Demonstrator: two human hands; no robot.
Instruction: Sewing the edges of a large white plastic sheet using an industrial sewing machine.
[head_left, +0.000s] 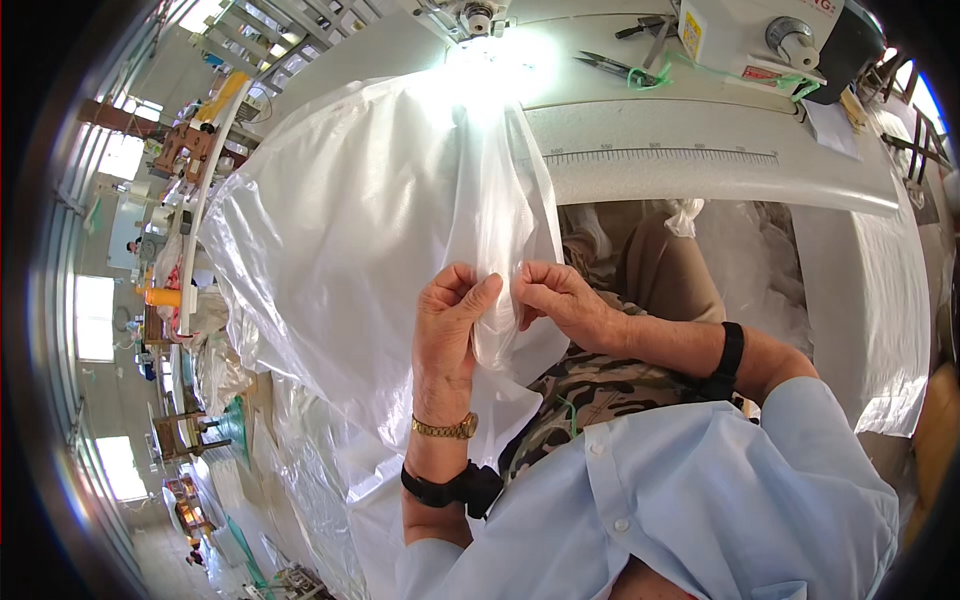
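A large sheet of translucent white plastic film (330, 230) hangs over the front of a sewing machine table and spreads down to my left. Its gathered, folded edge runs up to the brightly lit needle area of the sewing machine (480, 22). My left hand (455, 305) pinches the left side of this fold between thumb and fingers. Opposite it, my right hand (560, 300) grips the fold's right side with thumb and forefinger. Between the two hands the film forms a narrow, rounded channel.
On the white tabletop (690, 130), a ruler scale runs along the front edge. Scissors (620, 70) with green thread lie near the machine's control box (755, 40). More white sheeting (860, 310) hangs at the right. Other workbenches stand far left.
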